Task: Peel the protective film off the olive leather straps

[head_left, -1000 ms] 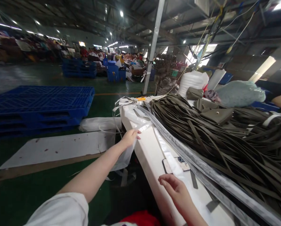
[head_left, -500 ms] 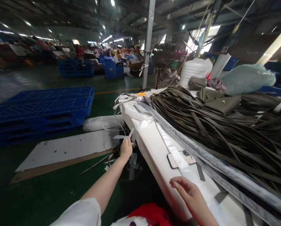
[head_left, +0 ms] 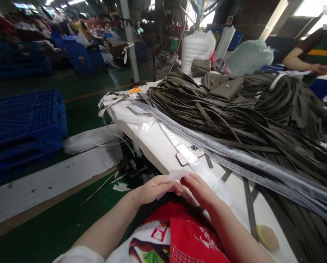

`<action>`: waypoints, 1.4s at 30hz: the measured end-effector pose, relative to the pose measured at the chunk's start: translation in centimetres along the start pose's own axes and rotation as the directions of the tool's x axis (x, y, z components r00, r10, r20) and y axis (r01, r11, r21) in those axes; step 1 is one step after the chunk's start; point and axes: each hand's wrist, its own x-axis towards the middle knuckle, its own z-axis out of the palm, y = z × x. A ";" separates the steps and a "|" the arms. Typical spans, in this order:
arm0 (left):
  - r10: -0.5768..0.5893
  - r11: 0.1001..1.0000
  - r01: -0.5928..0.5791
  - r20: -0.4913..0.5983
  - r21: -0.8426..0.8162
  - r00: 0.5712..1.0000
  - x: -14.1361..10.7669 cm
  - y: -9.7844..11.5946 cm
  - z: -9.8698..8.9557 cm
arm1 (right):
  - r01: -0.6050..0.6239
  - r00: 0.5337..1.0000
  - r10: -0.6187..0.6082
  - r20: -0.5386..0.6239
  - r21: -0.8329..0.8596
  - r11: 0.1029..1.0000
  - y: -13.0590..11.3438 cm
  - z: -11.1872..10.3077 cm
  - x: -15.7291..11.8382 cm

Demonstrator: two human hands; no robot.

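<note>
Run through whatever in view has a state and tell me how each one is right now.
Left hand: curled, holding white film
Right hand: curled, holding the film's other side
White film: stretched between both hands
Phone: back up, partly covered by whitish strip
Dark straps: loosely heaped
Blue pallets: stacked
Fan: running or not, too blurred

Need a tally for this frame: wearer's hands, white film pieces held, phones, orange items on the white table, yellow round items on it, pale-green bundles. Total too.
Hands, left hand and right hand: 2
White film: 1
Phone: 1
Orange item: 1
Yellow round item: 1
Pale-green bundle: 1
Total: 7
</note>
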 end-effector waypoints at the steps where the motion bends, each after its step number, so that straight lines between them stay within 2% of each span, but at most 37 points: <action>1: -0.029 1.000 0.029 0.023 -0.011 0.999 0.2 -0.5 0.1 | -0.001 0.997 0.008 -0.079 0.092 0.996 0.2 -0.3 -0.1; 3: -0.076 0.997 0.075 0.064 0.018 0.995 0.6 -1.2 0.3 | 0.018 0.972 0.023 -0.233 0.170 0.985 0.5 -1.1 -0.1; 5: -0.089 0.989 0.076 0.104 0.126 0.991 0.8 -1.2 0.5 | 0.033 0.951 0.008 -0.310 0.129 0.991 0.7 -1.9 -0.3; 9: -0.032 0.906 -0.044 0.171 0.421 0.985 1.2 0.4 1.3 | 0.044 0.950 -0.034 -0.309 0.026 0.999 0.3 -2.3 -1.0; 12: 0.025 0.860 -0.119 0.192 0.496 0.981 1.8 1.3 2.2 | 0.059 0.955 -0.091 -0.281 -0.119 0.991 -0.2 -1.7 -1.5; 14: 0.035 0.888 -0.092 0.133 0.451 0.990 2.2 1.3 2.8 | 0.087 0.954 -0.143 -0.265 -0.211 0.974 -0.4 -1.4 -1.8; 17: -0.015 0.959 0.002 0.043 0.282 0.999 2.7 0.4 3.3 | 0.141 0.929 -0.221 -0.297 -0.268 0.953 -0.8 -1.6 -2.2; 21: -0.066 0.990 0.053 0.094 0.133 0.993 2.9 -0.3 3.4 | 0.182 0.883 -0.249 -0.398 -0.199 0.963 -1.4 -2.9 -2.5; 26: -0.108 0.993 0.111 0.083 -0.035 0.991 3.6 -0.3 3.4 | 0.138 0.903 -0.204 -0.377 -0.194 0.971 -1.7 -3.5 -2.8; 30: -0.112 0.968 0.134 0.116 -0.213 0.987 4.3 -0.2 3.7 | 0.129 0.890 -0.186 -0.416 -0.162 0.978 -1.8 -3.3 -2.9; 35: -0.134 0.942 0.202 0.250 -0.269 0.959 4.6 -0.3 3.8 | 0.176 0.849 -0.247 -0.467 -0.191 0.966 -1.7 -3.6 -2.8; 39: -0.154 0.929 0.228 0.257 -0.292 0.954 4.8 -1.1 3.9 | 0.229 0.804 -0.275 -0.528 -0.153 0.961 -1.4 -4.6 -2.5; 42: -0.146 0.941 0.208 0.236 -0.266 0.961 5.0 -1.6 3.8 | 0.224 0.846 -0.238 -0.477 -0.086 0.971 -1.5 -5.3 -2.5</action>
